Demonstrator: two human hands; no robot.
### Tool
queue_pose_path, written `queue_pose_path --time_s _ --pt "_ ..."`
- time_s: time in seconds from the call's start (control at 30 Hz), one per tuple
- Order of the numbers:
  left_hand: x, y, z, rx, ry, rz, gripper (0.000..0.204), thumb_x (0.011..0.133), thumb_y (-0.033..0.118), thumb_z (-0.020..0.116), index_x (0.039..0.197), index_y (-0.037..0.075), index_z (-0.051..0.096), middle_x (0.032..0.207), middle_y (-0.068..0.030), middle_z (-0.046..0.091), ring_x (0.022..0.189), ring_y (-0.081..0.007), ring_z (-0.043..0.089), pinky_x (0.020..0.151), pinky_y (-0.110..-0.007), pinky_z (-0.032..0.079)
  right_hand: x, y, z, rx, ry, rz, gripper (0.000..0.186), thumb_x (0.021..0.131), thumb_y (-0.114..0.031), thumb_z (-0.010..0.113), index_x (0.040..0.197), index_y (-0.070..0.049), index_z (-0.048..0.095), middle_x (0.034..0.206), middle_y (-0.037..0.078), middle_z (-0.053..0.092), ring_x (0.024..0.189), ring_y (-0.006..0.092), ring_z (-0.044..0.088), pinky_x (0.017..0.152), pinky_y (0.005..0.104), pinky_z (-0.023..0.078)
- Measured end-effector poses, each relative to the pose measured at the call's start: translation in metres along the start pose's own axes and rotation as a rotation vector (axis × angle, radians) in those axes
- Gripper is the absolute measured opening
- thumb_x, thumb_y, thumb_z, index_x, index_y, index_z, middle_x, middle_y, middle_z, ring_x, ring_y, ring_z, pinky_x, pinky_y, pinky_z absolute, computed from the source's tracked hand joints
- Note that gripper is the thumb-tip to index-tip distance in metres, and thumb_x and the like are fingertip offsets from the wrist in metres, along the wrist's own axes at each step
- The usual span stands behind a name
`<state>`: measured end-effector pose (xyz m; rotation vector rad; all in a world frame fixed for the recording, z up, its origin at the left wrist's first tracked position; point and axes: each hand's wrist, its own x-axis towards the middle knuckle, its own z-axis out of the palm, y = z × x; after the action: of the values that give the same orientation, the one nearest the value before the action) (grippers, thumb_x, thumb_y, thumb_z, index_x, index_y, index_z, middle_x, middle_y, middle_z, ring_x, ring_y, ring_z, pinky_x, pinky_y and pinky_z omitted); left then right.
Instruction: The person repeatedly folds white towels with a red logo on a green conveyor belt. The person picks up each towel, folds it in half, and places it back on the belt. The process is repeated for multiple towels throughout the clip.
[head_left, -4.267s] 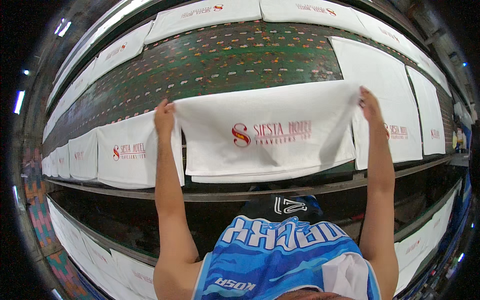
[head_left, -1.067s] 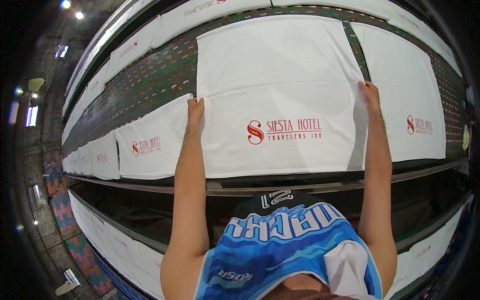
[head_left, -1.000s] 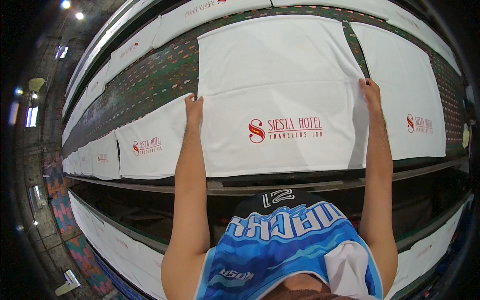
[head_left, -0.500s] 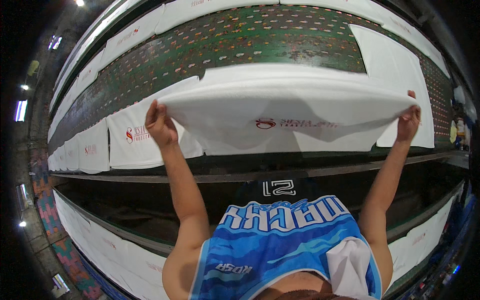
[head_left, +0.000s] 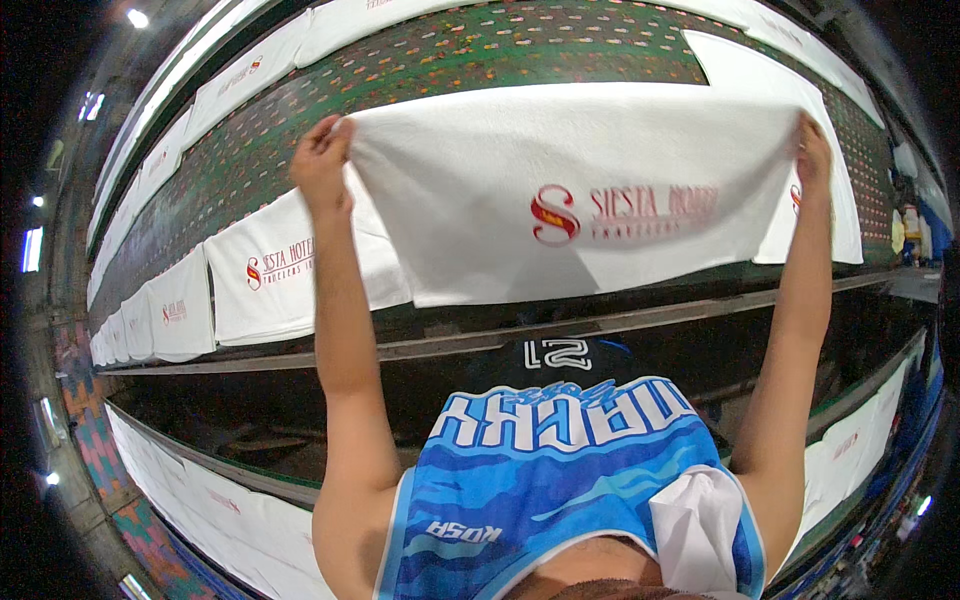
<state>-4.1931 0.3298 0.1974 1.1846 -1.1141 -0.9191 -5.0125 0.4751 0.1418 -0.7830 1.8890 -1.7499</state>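
Note:
A white cloth (head_left: 480, 190) with a red printed emblem and lettering is stretched between my two hands. My left hand (head_left: 322, 165) pinches its far left corner, and my right hand (head_left: 813, 150) grips its far right corner. The held far edge is raised, while the near edge hangs down by the front of the long dark green table (head_left: 450, 65). Close on the left lies a similar printed cloth (head_left: 265, 270), partly behind my left forearm. Another white cloth (head_left: 770, 80) lies flat beyond my right hand, partly covered by the one I hold.
More printed white cloths (head_left: 170, 310) line the table's near edge at left. Others (head_left: 240, 85) lie along its far side. A ledge (head_left: 450, 345) runs along the table front. Behind me stands another table with white cloths (head_left: 210, 510). Bottles (head_left: 910, 225) stand at the far right.
Both hands have moved up and away from me, lifting the cloth's far edge. The cloth is opened out more, and its print now faces me larger and plainer.

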Motion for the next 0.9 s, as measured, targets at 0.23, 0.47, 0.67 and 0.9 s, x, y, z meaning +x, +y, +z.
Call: queue_pose_path --time_s 0.23,0.47,0.67,0.9 --pt "-0.052 -0.155 0.005 0.700 -0.350 -0.114 0.070 0.093 0.030 0.079 0.146 -0.008 0.052 0.114 -0.0141 0.076 0.103 -0.0216 0.071 0.095 -0.034 0.054 -0.081 0.150 0.030 -0.911 -0.283 -0.003 0.054 0.093 -0.040 0.077 0.133 -0.005 0.069 0.136 0.019 0.067 0.132 0.0322 0.059 0.109 0.0439 0.046" --pt "-0.257 -0.096 -0.005 1.079 -0.398 0.225 0.041 0.091 0.019 0.077 0.128 0.004 0.067 0.130 -0.0168 0.058 0.124 -0.0390 0.052 0.105 -0.050 0.044 -0.242 0.123 -0.002 -1.198 -0.003 -0.292 0.041 0.093 -0.028 0.073 0.127 -0.004 0.071 0.133 0.021 0.066 0.126 0.0404 0.059 0.107 0.0510 0.047" --pt "-0.293 -0.087 0.011 1.198 -0.437 0.261 0.027 0.092 0.017 0.075 0.118 0.009 0.074 0.132 -0.0118 0.060 0.130 -0.0333 0.048 0.111 -0.053 0.034 -0.229 0.104 -0.013 -1.240 0.010 -0.253 0.043 0.095 -0.030 0.072 0.130 -0.006 0.069 0.130 0.023 0.065 0.124 0.0426 0.059 0.104 0.0526 0.048" --pt "-0.278 -0.053 0.060 1.012 -0.615 0.482 0.023 0.086 0.013 0.078 0.109 0.008 0.076 0.120 -0.0094 0.066 0.118 -0.0308 0.057 0.106 -0.052 0.036 -0.217 0.097 -0.029 -1.172 -0.037 -0.047 0.044 0.095 -0.033 0.073 0.128 -0.005 0.066 0.121 0.023 0.067 0.116 0.0441 0.063 0.099 0.0530 0.051"
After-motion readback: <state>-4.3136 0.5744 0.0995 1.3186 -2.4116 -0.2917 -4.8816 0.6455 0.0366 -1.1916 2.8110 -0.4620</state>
